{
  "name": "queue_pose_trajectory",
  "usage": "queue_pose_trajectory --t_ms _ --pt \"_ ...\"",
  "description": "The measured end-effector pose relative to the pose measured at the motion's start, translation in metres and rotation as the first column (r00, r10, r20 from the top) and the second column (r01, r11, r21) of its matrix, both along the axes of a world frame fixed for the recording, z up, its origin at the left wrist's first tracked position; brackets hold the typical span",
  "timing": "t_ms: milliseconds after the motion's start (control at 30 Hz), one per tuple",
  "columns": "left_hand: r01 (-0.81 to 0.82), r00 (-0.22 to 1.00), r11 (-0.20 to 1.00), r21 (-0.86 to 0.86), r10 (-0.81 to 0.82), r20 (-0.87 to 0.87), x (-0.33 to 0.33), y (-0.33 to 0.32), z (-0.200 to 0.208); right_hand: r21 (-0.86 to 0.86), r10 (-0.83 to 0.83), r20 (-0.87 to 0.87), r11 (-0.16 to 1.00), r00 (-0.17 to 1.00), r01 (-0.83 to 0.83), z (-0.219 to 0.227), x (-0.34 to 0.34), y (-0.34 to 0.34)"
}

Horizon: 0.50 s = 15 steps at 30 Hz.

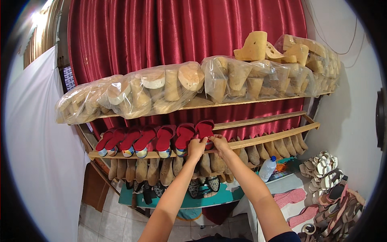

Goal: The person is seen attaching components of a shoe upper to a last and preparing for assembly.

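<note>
Fingers of your left hand (196,148) and right hand (220,144) pinch the heel end of a red slipper (205,128) from either side. It sits near the middle of the wooden shelf (260,141), its heel at the front edge. Six more red slippers (164,140) stand in a row toward the shelf's left end. Below the front edge, you have shoe forms (252,155) lined up side by side.

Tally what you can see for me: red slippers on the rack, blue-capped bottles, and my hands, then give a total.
Red slippers: 7
Blue-capped bottle: 1
Hands, left hand and right hand: 2
Total: 10
</note>
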<state>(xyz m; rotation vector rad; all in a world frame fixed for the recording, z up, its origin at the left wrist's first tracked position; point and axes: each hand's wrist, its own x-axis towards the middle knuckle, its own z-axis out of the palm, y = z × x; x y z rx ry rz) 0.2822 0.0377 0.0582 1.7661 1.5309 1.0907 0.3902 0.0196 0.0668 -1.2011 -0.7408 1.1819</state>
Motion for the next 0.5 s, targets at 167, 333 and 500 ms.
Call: queue_pose_trajectory --t_ms 167,333,500 --pt "-0.079 0.994 0.971 0.226 0.058 0.095 0.002 0.018 -0.030 0.279 -0.286 0.734 0.954 0.616 0.111 -0.025 0.000 0.016" --pt "-0.070 0.995 0.976 0.207 0.053 0.085 -0.006 0.017 -0.030 0.125 -0.114 0.891 0.992 0.440 0.003 0.001 -0.003 -0.006" --pt "0.012 0.999 0.999 0.030 -0.013 0.039 0.000 0.007 -0.021 0.070 -0.043 0.911 0.996 0.409 -0.051 -0.008 0.008 -0.002"
